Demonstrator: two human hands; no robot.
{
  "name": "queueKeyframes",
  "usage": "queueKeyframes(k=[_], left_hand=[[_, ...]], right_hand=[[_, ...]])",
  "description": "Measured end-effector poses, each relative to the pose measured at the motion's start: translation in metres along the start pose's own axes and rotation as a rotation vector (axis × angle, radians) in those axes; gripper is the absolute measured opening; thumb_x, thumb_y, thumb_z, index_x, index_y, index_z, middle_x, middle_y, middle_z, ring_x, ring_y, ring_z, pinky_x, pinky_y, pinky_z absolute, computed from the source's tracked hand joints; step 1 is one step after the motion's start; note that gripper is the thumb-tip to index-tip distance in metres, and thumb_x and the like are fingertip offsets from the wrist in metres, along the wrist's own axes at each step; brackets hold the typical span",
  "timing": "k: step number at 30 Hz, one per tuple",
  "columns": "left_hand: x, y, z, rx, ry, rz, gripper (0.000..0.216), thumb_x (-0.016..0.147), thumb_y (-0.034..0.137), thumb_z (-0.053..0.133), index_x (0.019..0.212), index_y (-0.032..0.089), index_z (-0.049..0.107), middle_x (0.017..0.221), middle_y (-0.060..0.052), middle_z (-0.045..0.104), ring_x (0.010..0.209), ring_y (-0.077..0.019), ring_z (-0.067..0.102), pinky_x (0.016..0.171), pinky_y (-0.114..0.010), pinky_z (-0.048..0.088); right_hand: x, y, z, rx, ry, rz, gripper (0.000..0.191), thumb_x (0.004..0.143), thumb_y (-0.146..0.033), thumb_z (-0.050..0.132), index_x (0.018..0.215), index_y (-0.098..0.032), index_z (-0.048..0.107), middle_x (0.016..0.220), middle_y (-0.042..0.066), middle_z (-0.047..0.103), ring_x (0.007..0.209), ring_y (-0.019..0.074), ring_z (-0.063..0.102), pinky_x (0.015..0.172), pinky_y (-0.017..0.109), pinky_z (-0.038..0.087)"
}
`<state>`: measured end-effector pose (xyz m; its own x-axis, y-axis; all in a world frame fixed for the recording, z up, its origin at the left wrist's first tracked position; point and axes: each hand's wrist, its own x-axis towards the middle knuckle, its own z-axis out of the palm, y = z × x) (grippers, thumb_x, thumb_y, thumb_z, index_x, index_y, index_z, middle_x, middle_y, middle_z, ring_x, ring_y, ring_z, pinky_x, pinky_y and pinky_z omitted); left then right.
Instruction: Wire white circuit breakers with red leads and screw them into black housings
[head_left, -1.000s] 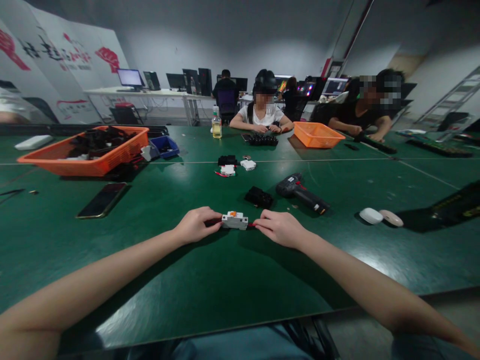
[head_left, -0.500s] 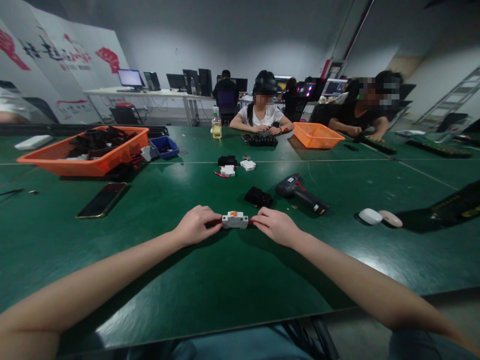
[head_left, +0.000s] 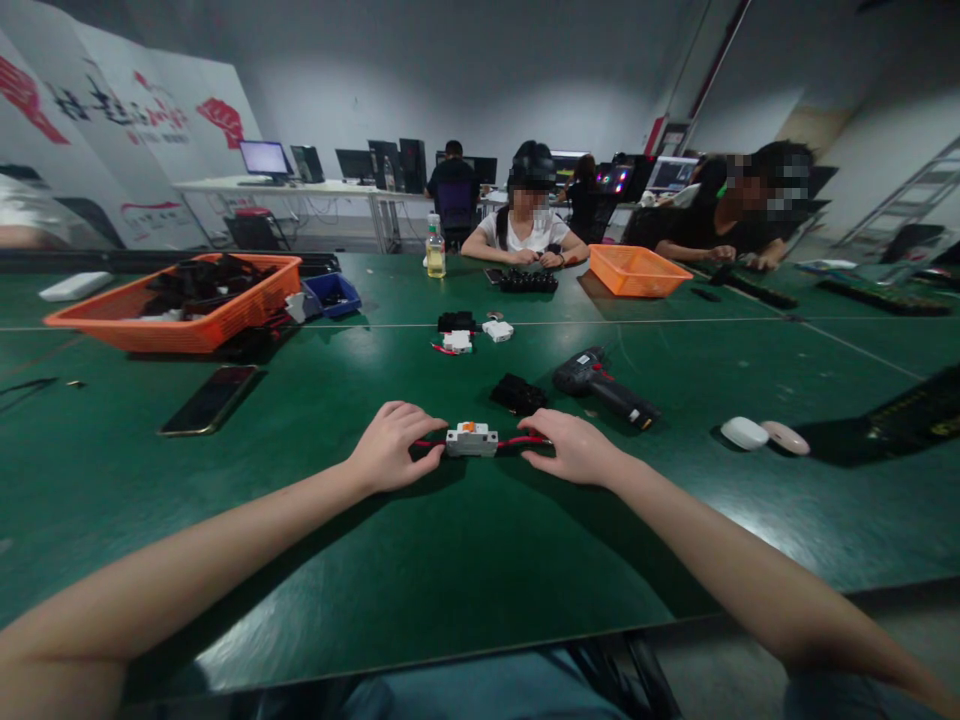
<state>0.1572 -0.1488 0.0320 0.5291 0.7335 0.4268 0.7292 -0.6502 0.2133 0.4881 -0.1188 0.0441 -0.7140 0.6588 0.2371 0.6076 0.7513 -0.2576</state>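
A small white breaker-like module [head_left: 471,439] with an orange tab sits on the green table [head_left: 450,560] between my hands. Red wires stick out of both its ends. My left hand [head_left: 391,447] is closed in a pinch on the left red wire [head_left: 427,443]. My right hand [head_left: 571,448] is closed in a pinch on the right red wire [head_left: 519,440], a short way from the module.
A black part [head_left: 517,394] and a black power screwdriver [head_left: 604,386] lie just beyond my hands. A phone [head_left: 209,399] and an orange basket [head_left: 180,300] of parts sit to the left, two small oval objects [head_left: 763,435] to the right. Other people work across the table.
Both hands have drawn apart from the module, so the red wires on each side now show stretched out. The module stays in place.
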Motion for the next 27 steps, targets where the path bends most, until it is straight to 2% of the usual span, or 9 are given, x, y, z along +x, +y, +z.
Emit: queueKeyframes(k=[3,6,9,16,22,27], left_hand=[[0.000,0.000,0.003,-0.021,0.020,0.010,0.042,0.088,0.041,0.057,0.124,0.020,0.062,0.109,-0.009,0.071,0.103,-0.0255,0.062,0.095,-0.043,0.039],[0.000,0.000,0.006,-0.032,0.023,0.020,0.048,0.090,0.041,0.057,0.133,0.019,0.056,0.114,-0.010,0.070,0.103,-0.0247,0.062,0.095,-0.042,0.039],[0.000,-0.001,0.010,-0.026,0.027,0.025,0.051,0.090,0.040,0.058,0.137,0.019,0.053,0.112,-0.010,0.071,0.100,-0.0238,0.064,0.095,-0.042,0.040],[0.001,-0.003,0.009,-0.024,0.002,0.056,0.028,0.094,0.038,0.055,0.113,0.022,0.068,0.100,-0.006,0.074,0.093,-0.0201,0.066,0.088,-0.038,0.042],[0.000,-0.002,0.011,-0.031,0.001,0.030,0.025,0.095,0.038,0.054,0.103,0.019,0.069,0.090,-0.005,0.072,0.084,-0.0183,0.064,0.077,-0.033,0.043],[0.000,-0.003,0.013,-0.027,0.024,0.028,0.024,0.094,0.039,0.055,0.100,0.019,0.069,0.087,-0.005,0.071,0.082,-0.0179,0.063,0.075,-0.033,0.044]], right_hand=[[-0.001,0.002,-0.006,-0.062,-0.035,0.011,0.032,0.086,-0.039,0.066,0.110,-0.018,0.061,0.101,0.009,0.067,0.086,0.0228,0.063,0.072,0.033,0.048],[-0.001,0.002,-0.010,-0.114,-0.050,0.027,0.019,0.089,-0.035,0.062,0.099,-0.019,0.060,0.091,0.006,0.067,0.076,0.0198,0.061,0.063,0.029,0.042],[0.000,0.004,-0.013,-0.139,-0.056,-0.005,0.014,0.093,-0.032,0.057,0.094,-0.020,0.062,0.088,0.006,0.066,0.075,0.0193,0.060,0.062,0.029,0.039],[-0.002,0.010,-0.019,-0.129,-0.091,-0.022,0.018,0.092,-0.037,0.061,0.093,-0.020,0.067,0.085,0.005,0.067,0.075,0.0187,0.061,0.062,0.029,0.039],[-0.002,0.011,-0.016,-0.137,-0.122,-0.076,0.021,0.098,-0.033,0.052,0.092,-0.018,0.066,0.086,0.005,0.066,0.077,0.0175,0.061,0.066,0.028,0.040],[-0.002,0.008,-0.013,-0.164,-0.123,-0.095,0.023,0.098,-0.034,0.050,0.088,-0.018,0.064,0.084,0.005,0.065,0.077,0.0176,0.060,0.064,0.028,0.038]])
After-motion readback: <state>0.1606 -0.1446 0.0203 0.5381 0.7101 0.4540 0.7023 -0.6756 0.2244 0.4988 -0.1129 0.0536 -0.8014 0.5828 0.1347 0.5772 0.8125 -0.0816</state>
